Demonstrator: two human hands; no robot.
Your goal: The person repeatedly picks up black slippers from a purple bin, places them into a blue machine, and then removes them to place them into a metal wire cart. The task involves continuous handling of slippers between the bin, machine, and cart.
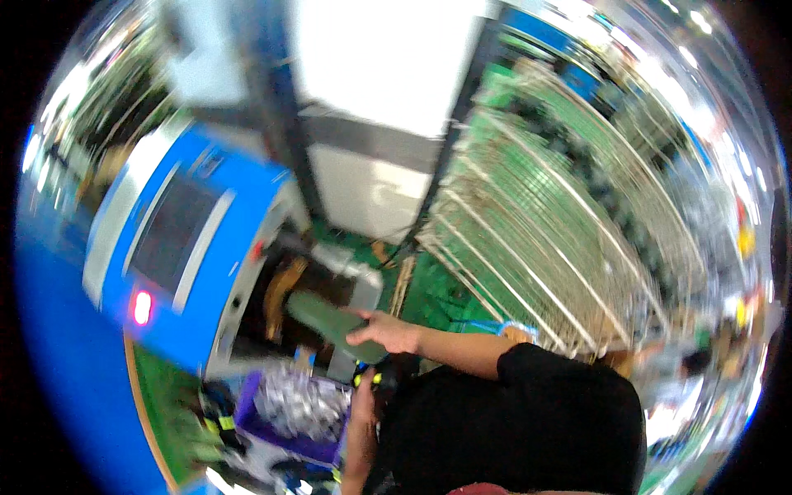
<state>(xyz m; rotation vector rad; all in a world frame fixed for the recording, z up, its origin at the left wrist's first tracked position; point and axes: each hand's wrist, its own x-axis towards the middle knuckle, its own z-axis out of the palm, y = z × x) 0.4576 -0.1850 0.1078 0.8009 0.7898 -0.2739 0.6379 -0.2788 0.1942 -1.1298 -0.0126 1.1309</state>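
My right hand (pixel 386 332) reaches in from the right and is closed on a flat, dark green, sole-shaped piece (pixel 326 320). The far end of this piece points toward the dark opening (pixel 285 285) in the side of a blue machine (pixel 186 239). Lower down, my left hand (pixel 363 398) comes up from the bottom edge. It appears closed on a black thing with yellow-green marks (pixel 377 379), whose kind I cannot make out. Part of this thing and most of the left fingers are hidden or blurred.
A purple crate (pixel 246 406) of shiny, pale pieces stands below the machine. Black things with yellow-green marks (pixel 219 412) lie to its left. The machine has a dark panel and a red light (pixel 142 308). Wire racks (pixel 536 239) fill the right over a green floor (pixel 437 285).
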